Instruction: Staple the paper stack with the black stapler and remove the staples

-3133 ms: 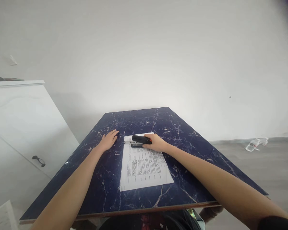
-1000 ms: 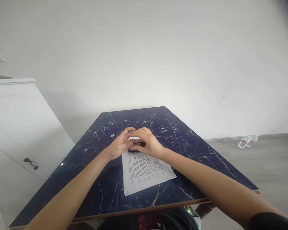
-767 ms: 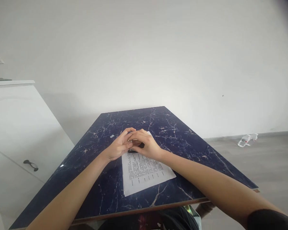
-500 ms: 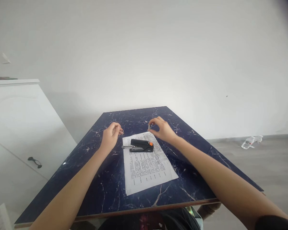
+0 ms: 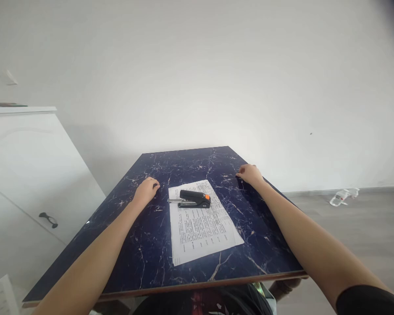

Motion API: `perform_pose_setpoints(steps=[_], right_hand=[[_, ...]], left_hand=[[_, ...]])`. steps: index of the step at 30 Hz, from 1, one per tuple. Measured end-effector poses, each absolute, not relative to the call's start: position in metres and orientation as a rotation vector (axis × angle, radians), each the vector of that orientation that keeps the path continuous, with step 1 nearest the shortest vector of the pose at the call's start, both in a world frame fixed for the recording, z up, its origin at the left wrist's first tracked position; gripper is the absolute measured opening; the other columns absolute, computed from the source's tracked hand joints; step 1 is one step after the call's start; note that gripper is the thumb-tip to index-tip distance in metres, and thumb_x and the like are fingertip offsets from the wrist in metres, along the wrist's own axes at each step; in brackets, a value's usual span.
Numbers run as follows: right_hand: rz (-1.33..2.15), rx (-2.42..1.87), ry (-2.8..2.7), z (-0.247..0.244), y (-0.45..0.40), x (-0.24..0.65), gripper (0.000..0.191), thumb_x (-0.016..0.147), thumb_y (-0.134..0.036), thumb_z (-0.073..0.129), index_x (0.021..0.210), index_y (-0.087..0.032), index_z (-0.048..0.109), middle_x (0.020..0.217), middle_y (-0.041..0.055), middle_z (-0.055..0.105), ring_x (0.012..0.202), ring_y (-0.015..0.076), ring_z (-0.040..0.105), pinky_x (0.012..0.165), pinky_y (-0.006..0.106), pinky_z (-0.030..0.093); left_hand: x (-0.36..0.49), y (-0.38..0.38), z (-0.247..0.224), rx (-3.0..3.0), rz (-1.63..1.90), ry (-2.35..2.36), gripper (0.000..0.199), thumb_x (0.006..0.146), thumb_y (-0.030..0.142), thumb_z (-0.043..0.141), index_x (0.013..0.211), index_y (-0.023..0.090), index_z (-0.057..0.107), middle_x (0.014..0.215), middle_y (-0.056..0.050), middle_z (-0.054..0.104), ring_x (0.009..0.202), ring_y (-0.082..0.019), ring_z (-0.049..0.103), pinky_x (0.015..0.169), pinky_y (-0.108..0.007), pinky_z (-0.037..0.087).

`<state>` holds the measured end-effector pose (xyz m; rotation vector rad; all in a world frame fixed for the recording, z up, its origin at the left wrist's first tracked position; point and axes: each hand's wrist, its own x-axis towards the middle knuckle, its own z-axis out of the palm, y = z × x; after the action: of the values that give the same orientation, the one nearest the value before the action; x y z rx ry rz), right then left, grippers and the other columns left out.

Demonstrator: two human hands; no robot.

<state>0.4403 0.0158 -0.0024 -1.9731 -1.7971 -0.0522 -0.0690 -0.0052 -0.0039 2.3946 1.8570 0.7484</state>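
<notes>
A black stapler (image 5: 193, 199) with an orange patch lies on a stack of printed paper sheets (image 5: 200, 245). Its metal magazine pokes out to the left, beyond the black body. My left hand (image 5: 146, 190) rests left of the sheets, fingers curled in, with no object showing in it. Off to the right, close to the table's right edge, my right hand (image 5: 250, 174) is low over the tabletop with thumb and fingertips pinched together. Whatever is between those fingertips is too small or hidden to make out. Neither hand touches the stapler.
The dark blue marble-patterned table (image 5: 124, 245) stands against a pale wall (image 5: 197, 78). A white cabinet (image 5: 26, 162) with a dark handle is at the left. A clear plastic bottle-like object (image 5: 339, 197) lies on the grey floor at the right.
My right hand, which pinched a small greyish piece above the sheets, has moved right toward the table edge. My left hand has drawn slightly left and down, fingers more curled. The stapler stays put.
</notes>
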Motion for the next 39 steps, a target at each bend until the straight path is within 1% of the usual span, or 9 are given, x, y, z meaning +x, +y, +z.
perform_pose_setpoints(steps=[2,5,7,11,13,21,25,30,39], right_hand=[[-0.025,-1.98,-1.793,-0.007,0.017,0.441,0.017,0.084,-0.034,0.074,0.09,-0.018,0.076,0.087,0.0073,0.073,0.085,0.0234,0.067,0.072,0.03,0.048],[-0.12,-1.943,-1.763,-0.006,0.015,0.433,0.029,0.085,-0.04,0.073,0.103,-0.017,0.074,0.106,0.0132,0.069,0.103,0.0294,0.062,0.083,0.035,0.049],[-0.219,-1.859,-1.77,-0.003,0.013,0.424,0.028,0.088,-0.04,0.07,0.104,-0.017,0.072,0.113,0.0156,0.064,0.112,0.0325,0.057,0.089,0.038,0.047],[-0.215,-1.669,-1.851,0.0,0.012,0.404,0.018,0.093,-0.033,0.06,0.093,-0.018,0.07,0.106,0.0124,0.063,0.106,0.029,0.057,0.093,0.038,0.045],[-0.183,-1.639,-1.872,-0.002,0.013,0.399,0.018,0.093,-0.032,0.058,0.09,-0.018,0.07,0.103,0.0113,0.064,0.104,0.0274,0.058,0.094,0.037,0.044],[-0.116,-1.684,-1.856,-0.007,0.016,0.401,0.021,0.091,-0.028,0.057,0.089,-0.016,0.074,0.093,0.0106,0.071,0.091,0.0251,0.064,0.088,0.033,0.045],[-0.087,-1.695,-1.852,-0.007,0.015,0.401,0.022,0.09,-0.028,0.058,0.089,-0.016,0.076,0.093,0.0108,0.074,0.09,0.0252,0.066,0.085,0.032,0.046],[-0.028,-1.696,-1.862,-0.008,0.015,0.4,0.02,0.089,-0.027,0.059,0.088,-0.018,0.077,0.09,0.0078,0.076,0.085,0.0233,0.069,0.08,0.03,0.047],[0.035,-1.711,-1.906,-0.012,0.017,0.398,0.015,0.087,-0.023,0.063,0.085,-0.02,0.077,0.087,0.0059,0.077,0.084,0.022,0.069,0.077,0.028,0.047]], left_hand=[[-0.067,-0.008,0.001,2.407,0.722,1.859,0.01,0.089,0.023,0.063,0.086,0.022,0.072,0.105,-0.012,0.072,0.103,-0.03,0.066,0.093,-0.039,0.047],[-0.064,-0.014,0.007,2.38,0.749,1.868,0.005,0.088,0.02,0.065,0.084,0.023,0.067,0.091,-0.01,0.074,0.091,-0.028,0.069,0.084,-0.038,0.048],[-0.058,-0.02,0.011,2.297,0.864,1.75,0.005,0.089,0.021,0.064,0.085,0.023,0.063,0.083,-0.007,0.074,0.082,-0.026,0.071,0.078,-0.035,0.05],[-0.04,-0.037,0.021,1.929,1.098,1.216,0.019,0.092,0.039,0.067,0.092,0.022,0.058,0.089,-0.009,0.077,0.062,-0.02,0.069,0.056,-0.029,0.051],[-0.032,-0.044,0.026,1.828,1.105,1.023,0.027,0.088,0.043,0.072,0.097,0.021,0.061,0.089,-0.01,0.077,0.059,-0.018,0.067,0.052,-0.028,0.052],[-0.02,-0.053,0.03,1.808,1.144,0.96,0.027,0.086,0.043,0.076,0.097,0.018,0.08,0.081,-0.01,0.074,0.066,-0.02,0.066,0.053,-0.029,0.057],[-0.022,-0.053,0.029,1.943,1.03,1.058,0.027,0.087,0.043,0.074,0.098,0.02,0.082,0.084,-0.009,0.076,0.064,-0.019,0.066,0.063,-0.032,0.058],[-0.022,-0.058,0.034,2.141,0.882,1.048,0.023,0.084,0.041,0.076,0.101,0.026,0.083,0.099,-0.01,0.078,0.089,-0.026,0.071,0.084,-0.039,0.054],[-0.014,-0.068,0.039,2.299,0.64,1.053,0.016,0.078,0.037,0.081,0.089,0.027,0.083,0.1,-0.007,0.078,0.093,-0.028,0.069,0.085,-0.038,0.046]])
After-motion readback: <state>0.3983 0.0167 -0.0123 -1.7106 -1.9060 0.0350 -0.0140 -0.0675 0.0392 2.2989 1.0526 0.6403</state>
